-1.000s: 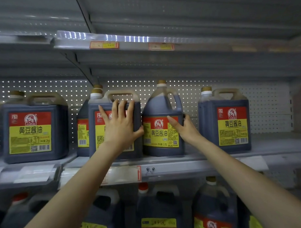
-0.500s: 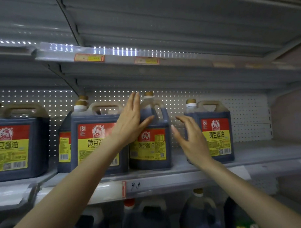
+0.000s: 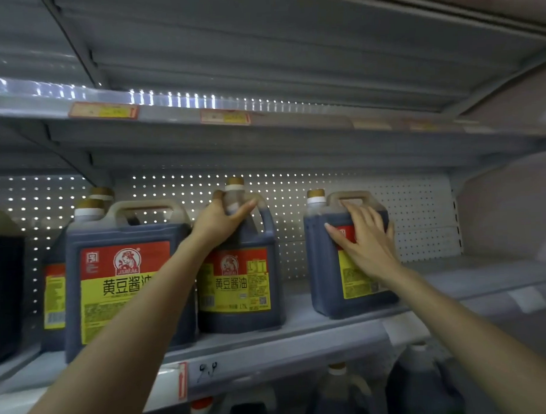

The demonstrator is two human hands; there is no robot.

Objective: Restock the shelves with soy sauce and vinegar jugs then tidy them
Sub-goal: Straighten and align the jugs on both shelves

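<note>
On the shelf [image 3: 301, 333], left to right: large jug [image 3: 125, 274], rear jug [image 3: 53, 295] behind it; middle jug [image 3: 237, 288] just beside; right jug [image 3: 323, 267] apart. Left hand [image 3: 218, 222] grips middle jug's neck; right hand [image 3: 364, 244] lies on right jug's front. Lower jugs [image 3: 337, 396] beneath.

Arms raised; left hand [image 3: 220, 222] curled, gripping; right hand [image 3: 366, 245] flat, fingers [image 3: 359, 219] spread.
</note>
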